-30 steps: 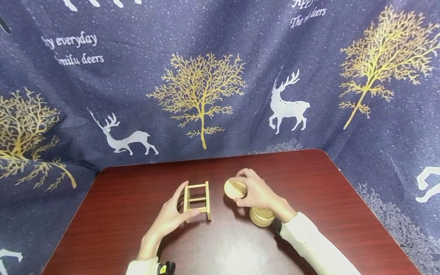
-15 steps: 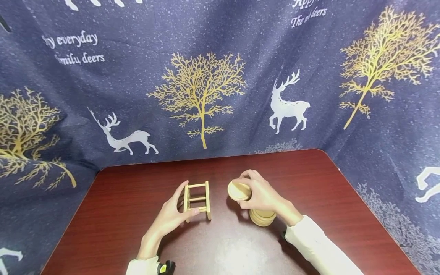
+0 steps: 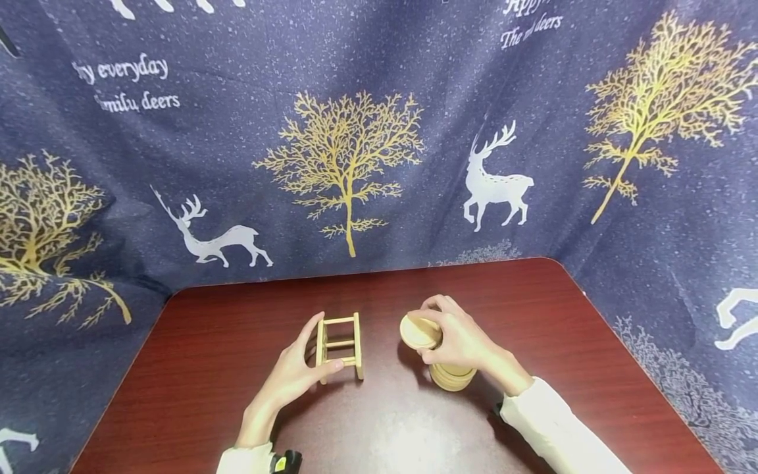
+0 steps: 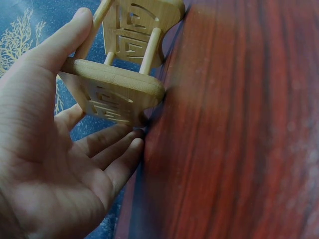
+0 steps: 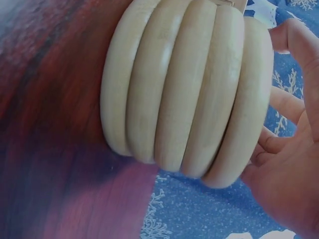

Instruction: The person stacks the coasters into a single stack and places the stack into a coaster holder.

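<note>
My left hand holds a small wooden coaster holder, which stands on the table, between thumb and fingers. In the left wrist view its carved side panel and round rods show, with the thumb along one rod. With the right hand I pinch a round, pale wooden coaster by its edge, thumb at the near side and fingers at the far side. The held coaster is tilted and overlaps a stack of similar coasters below the palm. Up close, the right wrist view shows the stack's rounded rims.
A glossy reddish-brown table lies under both hands, its far edge against a dark blue cloth printed with trees and deer. A bright reflection shines on the table's near middle.
My right hand has moved right and slightly nearer with the pinched coaster, so it covers more of the stack. The left hand and the coaster holder have stayed in place.
</note>
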Demonstrator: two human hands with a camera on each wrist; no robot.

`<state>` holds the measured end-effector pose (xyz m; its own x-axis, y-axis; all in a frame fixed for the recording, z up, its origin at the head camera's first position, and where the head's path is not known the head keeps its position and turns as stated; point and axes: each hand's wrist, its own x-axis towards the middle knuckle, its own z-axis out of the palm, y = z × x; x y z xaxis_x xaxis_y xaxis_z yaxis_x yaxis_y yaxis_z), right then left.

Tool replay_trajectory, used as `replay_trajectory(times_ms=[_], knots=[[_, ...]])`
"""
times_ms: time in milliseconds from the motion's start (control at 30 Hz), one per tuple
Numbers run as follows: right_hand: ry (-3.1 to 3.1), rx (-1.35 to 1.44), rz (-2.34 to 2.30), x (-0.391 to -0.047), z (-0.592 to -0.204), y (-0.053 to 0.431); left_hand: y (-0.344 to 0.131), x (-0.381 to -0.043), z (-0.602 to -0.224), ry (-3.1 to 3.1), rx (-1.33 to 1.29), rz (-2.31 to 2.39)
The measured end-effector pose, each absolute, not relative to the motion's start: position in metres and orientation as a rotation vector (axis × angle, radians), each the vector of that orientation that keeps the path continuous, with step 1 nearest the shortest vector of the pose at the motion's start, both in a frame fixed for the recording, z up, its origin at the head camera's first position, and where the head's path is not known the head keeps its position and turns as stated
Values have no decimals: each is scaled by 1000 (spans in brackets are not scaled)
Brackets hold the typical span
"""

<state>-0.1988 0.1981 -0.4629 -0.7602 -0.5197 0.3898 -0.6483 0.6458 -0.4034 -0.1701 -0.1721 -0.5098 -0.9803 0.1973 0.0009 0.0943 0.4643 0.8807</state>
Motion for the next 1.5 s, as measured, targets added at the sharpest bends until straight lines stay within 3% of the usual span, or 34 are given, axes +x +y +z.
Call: replay_trajectory(times_ms=[1500], knots=[[-2604, 901, 760, -180, -469, 237, -172, -169, -509, 2600, 262, 1552]])
